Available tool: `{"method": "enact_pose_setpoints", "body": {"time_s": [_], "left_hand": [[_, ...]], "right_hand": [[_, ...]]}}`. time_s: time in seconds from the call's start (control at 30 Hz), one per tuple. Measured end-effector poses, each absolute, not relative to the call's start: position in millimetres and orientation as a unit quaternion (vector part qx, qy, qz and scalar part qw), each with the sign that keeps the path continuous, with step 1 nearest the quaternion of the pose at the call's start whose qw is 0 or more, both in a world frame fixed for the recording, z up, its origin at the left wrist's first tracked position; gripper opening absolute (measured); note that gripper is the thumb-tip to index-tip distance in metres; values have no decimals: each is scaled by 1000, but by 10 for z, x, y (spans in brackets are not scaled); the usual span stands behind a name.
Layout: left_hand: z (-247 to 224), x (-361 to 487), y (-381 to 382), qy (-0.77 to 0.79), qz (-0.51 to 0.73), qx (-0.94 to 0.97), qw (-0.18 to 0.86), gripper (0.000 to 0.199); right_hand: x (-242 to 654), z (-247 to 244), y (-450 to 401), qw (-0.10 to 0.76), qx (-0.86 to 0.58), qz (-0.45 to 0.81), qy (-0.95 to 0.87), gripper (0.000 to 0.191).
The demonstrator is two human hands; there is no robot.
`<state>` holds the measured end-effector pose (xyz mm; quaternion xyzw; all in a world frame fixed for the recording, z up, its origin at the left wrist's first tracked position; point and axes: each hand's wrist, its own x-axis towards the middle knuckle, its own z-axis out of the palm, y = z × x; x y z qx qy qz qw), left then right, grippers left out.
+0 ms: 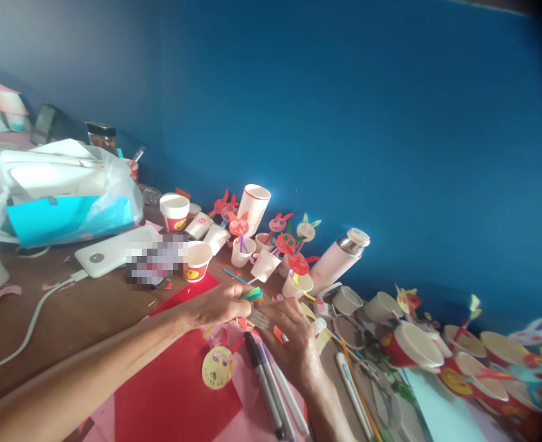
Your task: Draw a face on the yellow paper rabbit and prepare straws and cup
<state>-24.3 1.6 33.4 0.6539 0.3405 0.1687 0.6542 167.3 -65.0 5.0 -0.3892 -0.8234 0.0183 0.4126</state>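
My left hand [218,304] is closed, with a small green-and-blue bundle of strips [253,294] pinched between thumb and forefinger. Close beside it, my right hand [291,328] reaches in over the paper scraps; its fingertips are blurred and partly hidden, so I cannot make out a hold. Below both hands lie a red paper sheet [174,380] and a round yellow paper face [218,368] with drawn features. Several markers [266,387] rest on pink paper under my right wrist.
Paper cups with animal-face figures [243,252] stand along the wall, near a tilted white thermos [339,261]. More cups [411,345] crowd the right. A white power bank [114,250] with a cable, a blurred-out phone [155,264] and a plastic bag [68,184] lie left.
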Motion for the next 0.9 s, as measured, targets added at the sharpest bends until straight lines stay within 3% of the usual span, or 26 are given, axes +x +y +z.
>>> {"method": "enact_pose_setpoints", "body": {"time_s": [0.1, 0.47, 0.9], "left_hand": [[345, -257, 9, 355, 165, 648, 653, 32], [364, -232, 14, 331, 156, 660, 656, 12], [323, -229, 23, 340, 155, 655, 656, 20]], "right_hand": [[1680, 65, -652, 414, -386, 25, -824, 34], [1696, 13, -650, 408, -393, 42, -823, 34], [1720, 10, -650, 417, -395, 74, -815, 30]]}}
